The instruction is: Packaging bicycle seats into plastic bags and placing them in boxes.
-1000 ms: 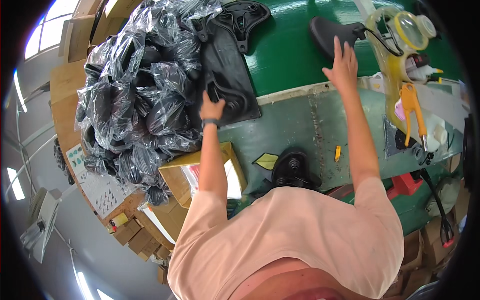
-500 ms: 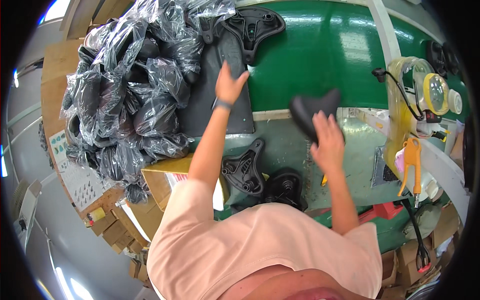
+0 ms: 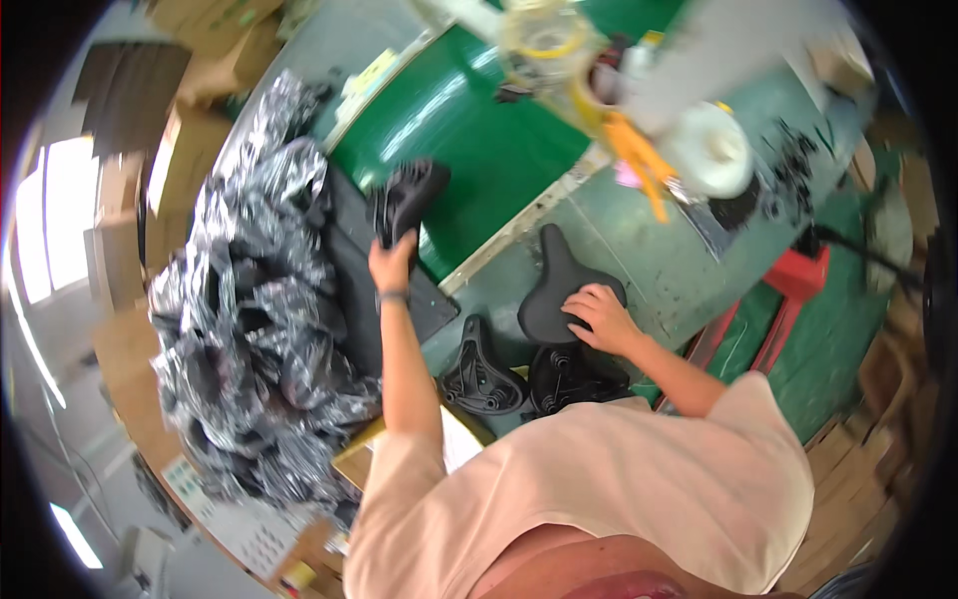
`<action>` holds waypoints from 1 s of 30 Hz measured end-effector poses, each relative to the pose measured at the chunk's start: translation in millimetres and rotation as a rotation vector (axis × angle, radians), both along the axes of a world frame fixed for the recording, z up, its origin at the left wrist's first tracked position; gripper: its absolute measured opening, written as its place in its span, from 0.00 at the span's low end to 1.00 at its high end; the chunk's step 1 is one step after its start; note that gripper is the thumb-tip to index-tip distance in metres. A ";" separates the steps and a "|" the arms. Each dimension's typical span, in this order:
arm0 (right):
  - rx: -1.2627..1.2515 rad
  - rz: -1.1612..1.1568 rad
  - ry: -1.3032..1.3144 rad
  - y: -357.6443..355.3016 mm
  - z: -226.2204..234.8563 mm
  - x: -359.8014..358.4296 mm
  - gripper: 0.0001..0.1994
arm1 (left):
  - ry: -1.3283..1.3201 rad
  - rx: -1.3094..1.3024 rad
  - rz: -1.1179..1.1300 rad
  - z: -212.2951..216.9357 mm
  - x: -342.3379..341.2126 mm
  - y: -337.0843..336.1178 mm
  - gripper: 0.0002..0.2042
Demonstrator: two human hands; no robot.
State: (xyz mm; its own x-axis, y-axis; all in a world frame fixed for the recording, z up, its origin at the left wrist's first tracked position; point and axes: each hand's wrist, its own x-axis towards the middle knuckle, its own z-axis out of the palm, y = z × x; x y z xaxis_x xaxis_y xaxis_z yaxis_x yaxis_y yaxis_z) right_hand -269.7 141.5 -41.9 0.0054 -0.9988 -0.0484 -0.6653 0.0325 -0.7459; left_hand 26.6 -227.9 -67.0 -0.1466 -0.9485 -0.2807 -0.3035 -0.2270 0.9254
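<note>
My left hand (image 3: 392, 262) reaches forward, its fingers closed around the narrow end of a black bike saddle (image 3: 411, 200) tilted up at the edge of the green surface. Part of the grip is hidden behind the saddle. My right hand (image 3: 604, 317) holds the wide part of another black bike saddle (image 3: 559, 285), top side up on the grey-green table, with the fingers bent over its upper face. Closer to my body, an upturned saddle (image 3: 483, 374) shows its ribbed underside, beside a second dark saddle (image 3: 569, 379).
A large heap of plastic-wrapped black saddles (image 3: 264, 299) covers the left side. A dark flat sheet (image 3: 349, 240) lies beside it. An open cardboard box (image 3: 361, 454) stands by my left arm. Tape rolls (image 3: 544, 40), an orange air gun (image 3: 639, 160) and a white round container (image 3: 711, 150) are at far right.
My view has turned. The right hand has brought its saddle nearer and down onto the table. My left hand, empty before, has taken hold of the far saddle.
</note>
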 end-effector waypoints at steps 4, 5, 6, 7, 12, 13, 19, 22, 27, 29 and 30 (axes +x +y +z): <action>-0.089 0.045 -0.043 -5.2 -18.0 -12.9 0.12 | -0.105 0.059 0.037 65.5 27.7 187.8 0.25; -0.105 0.024 -0.035 -10.1 -22.9 -10.8 0.12 | -0.105 0.073 0.062 67.7 40.9 232.8 0.31; -0.037 -0.017 -0.082 -12.5 -33.7 -10.2 0.11 | -0.207 0.006 0.086 77.2 41.5 277.2 0.35; 0.027 -0.043 -0.132 -15.6 -38.3 -12.5 0.09 | -0.307 -0.064 0.126 86.3 43.7 319.2 0.39; -0.094 -0.287 -0.199 -9.8 -8.6 -18.5 0.10 | -0.683 -0.107 -0.064 86.1 71.7 454.8 0.37; -0.055 -0.352 -0.216 -4.3 0.5 -18.3 0.11 | -0.702 -0.038 -0.124 84.8 74.5 465.1 0.34; -0.016 -0.151 -0.083 86.8 16.0 -20.8 0.20 | -0.548 -0.143 -0.198 92.0 40.5 509.0 0.32; 0.027 0.081 0.089 157.0 35.1 -27.0 0.21 | -0.434 -0.169 -0.259 106.3 11.2 532.1 0.31; 0.152 0.156 0.243 288.7 52.5 -55.8 0.26 | -0.162 -0.200 -0.317 110.9 -32.5 586.3 0.30; 0.284 0.101 0.258 337.4 66.3 -81.6 0.27 | -0.114 -0.191 -0.348 114.8 -55.6 607.6 0.29; 0.304 0.122 0.285 357.4 75.0 -96.4 0.27 | -0.090 -0.170 -0.351 120.5 -71.2 620.4 0.30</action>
